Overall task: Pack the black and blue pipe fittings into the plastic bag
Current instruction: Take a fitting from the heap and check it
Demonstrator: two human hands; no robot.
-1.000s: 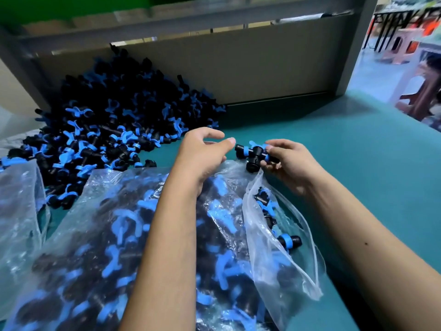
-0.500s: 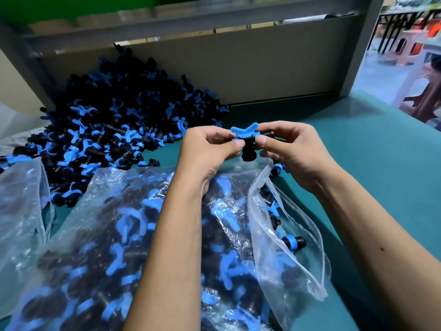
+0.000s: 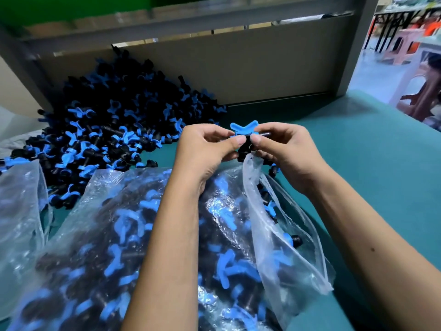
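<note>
both hands meet at centre frame: left hand (image 3: 205, 149) and right hand (image 3: 286, 151) each pinch one black pipe fitting with a blue winged handle (image 3: 244, 137), apparently for checking, directly above the mouth of the clear plastic bag (image 3: 286, 235), already well filled. loose heap of matching fittings (image 3: 114, 134) lies upper left on the teal table (image 3: 370, 163).

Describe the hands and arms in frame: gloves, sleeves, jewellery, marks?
Both are bare. The left hand and right hand wear no gloves, and no rings show on the visible fingers. Neither wrist carries a watch or band. No sleeve reaches into view on either forearm. Fingernails are short and unpainted. The right forearm has one small dark mole.
</note>
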